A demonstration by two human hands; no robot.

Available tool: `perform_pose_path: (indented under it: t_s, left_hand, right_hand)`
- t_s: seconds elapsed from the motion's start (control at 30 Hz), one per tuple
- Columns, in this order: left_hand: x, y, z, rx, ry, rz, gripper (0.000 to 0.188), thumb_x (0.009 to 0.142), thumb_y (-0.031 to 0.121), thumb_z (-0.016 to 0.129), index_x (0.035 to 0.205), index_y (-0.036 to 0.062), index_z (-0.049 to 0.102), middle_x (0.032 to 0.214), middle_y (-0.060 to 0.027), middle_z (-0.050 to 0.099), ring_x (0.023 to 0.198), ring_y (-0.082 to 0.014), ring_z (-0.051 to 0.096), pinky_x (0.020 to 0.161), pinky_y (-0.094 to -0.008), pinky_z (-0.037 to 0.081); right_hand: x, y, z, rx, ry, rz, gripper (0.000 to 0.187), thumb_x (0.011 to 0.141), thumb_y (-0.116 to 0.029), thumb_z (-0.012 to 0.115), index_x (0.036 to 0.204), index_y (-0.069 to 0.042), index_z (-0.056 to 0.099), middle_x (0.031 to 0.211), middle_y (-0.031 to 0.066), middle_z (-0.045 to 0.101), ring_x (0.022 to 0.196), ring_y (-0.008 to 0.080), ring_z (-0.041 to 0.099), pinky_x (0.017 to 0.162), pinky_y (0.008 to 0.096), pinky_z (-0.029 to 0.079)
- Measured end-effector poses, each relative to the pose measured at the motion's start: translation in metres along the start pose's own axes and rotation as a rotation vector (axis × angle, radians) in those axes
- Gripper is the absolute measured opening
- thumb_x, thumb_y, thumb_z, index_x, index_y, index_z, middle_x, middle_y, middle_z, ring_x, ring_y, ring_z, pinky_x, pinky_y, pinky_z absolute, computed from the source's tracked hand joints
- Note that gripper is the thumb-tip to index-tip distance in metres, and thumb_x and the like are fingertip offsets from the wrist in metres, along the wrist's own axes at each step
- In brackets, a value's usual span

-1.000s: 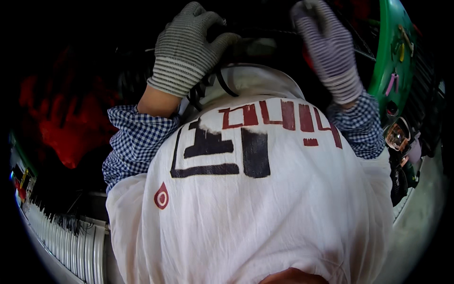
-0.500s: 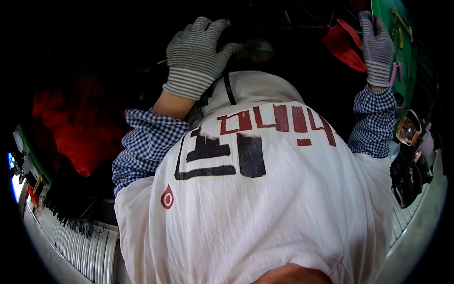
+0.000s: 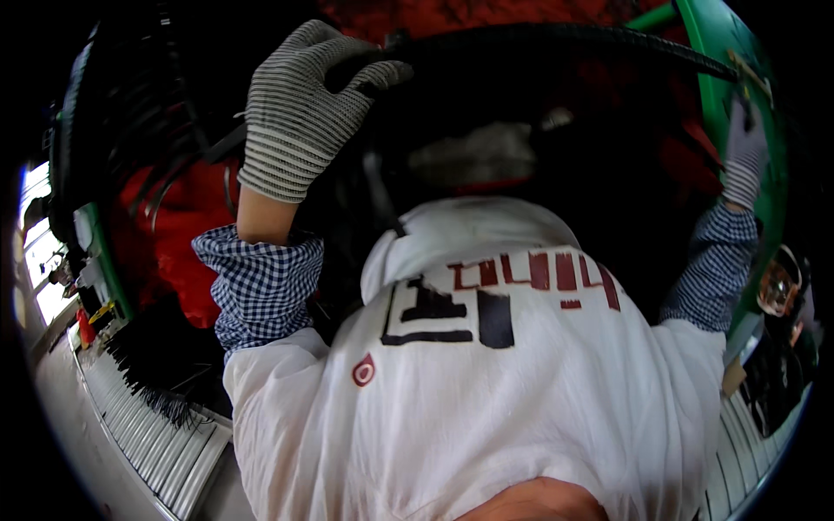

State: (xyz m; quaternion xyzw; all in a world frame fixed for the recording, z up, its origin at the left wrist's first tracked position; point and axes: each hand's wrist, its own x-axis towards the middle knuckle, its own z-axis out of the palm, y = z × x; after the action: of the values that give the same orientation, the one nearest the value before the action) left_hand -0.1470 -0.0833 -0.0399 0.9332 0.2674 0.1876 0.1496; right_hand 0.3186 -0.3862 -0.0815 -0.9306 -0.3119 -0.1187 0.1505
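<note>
My left hand (image 3: 300, 113), in a grey-and-white striped knit glove, is raised at the upper left with its fingers curled toward the thumb. Whatever lies in its grasp is lost in the dark. A long black strip (image 3: 556, 33) runs from near these fingertips across to a green panel (image 3: 717, 100) at the right. My right hand (image 3: 747, 156), also gloved, reaches up against that panel, close to the strip's right end. Motion blur and shadow hide its fingertips. Both forearms wear blue-and-white checked sleeves.
Red material (image 3: 178, 260) shows behind my left arm. Black bristles (image 3: 152, 373) hang over a row of metal rollers (image 3: 169, 451) at the lower left. Dark items and an orange-tinted clear object (image 3: 779, 282) lie at the right, above more rollers.
My left hand has shifted left, and my right hand has moved right and down along the green panel. The view has tilted, bringing the black strip into sight.
</note>
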Motion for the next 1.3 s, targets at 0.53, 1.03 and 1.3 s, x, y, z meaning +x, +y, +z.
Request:
perform_pose_path:
  t_s: [0.53,1.03,1.3]
  left_hand:
    - [0.03,-0.018,0.025,-0.053,0.079,0.108,0.029,0.081,0.019,0.077,0.107,0.0073,0.072,0.096,-0.0047,0.069,0.091,-0.0182,0.068,0.084,-0.0292,0.056]
    - [0.048,-0.019,0.038,-0.478,-0.114,-0.116,0.025,0.083,0.021,0.076,0.104,0.0079,0.07,0.092,-0.0025,0.072,0.087,-0.0145,0.069,0.085,-0.0297,0.057]
    - [0.093,-0.009,0.017,-0.677,-0.25,-0.199,0.014,0.088,0.012,0.072,0.091,-0.001,0.07,0.081,-0.0028,0.067,0.075,-0.0079,0.061,0.07,-0.026,0.051]
  right_hand:
    - [0.014,0.222,0.088,-0.334,-0.095,0.313,0.045,0.096,-0.047,0.046,0.134,-0.024,0.054,0.123,0.0163,0.063,0.114,0.0375,0.059,0.096,0.0455,0.046]
    - [0.004,-0.1,-0.007,0.445,0.208,-0.5,0.03,0.088,-0.04,0.067,0.107,-0.016,0.071,0.106,0.0045,0.07,0.105,0.0212,0.064,0.094,0.038,0.048]
    - [-0.028,-0.282,-0.011,0.79,-0.318,-0.903,0.014,0.089,-0.014,0.067,0.097,-0.002,0.068,0.091,0.0123,0.067,0.087,0.0252,0.066,0.077,0.0327,0.052]
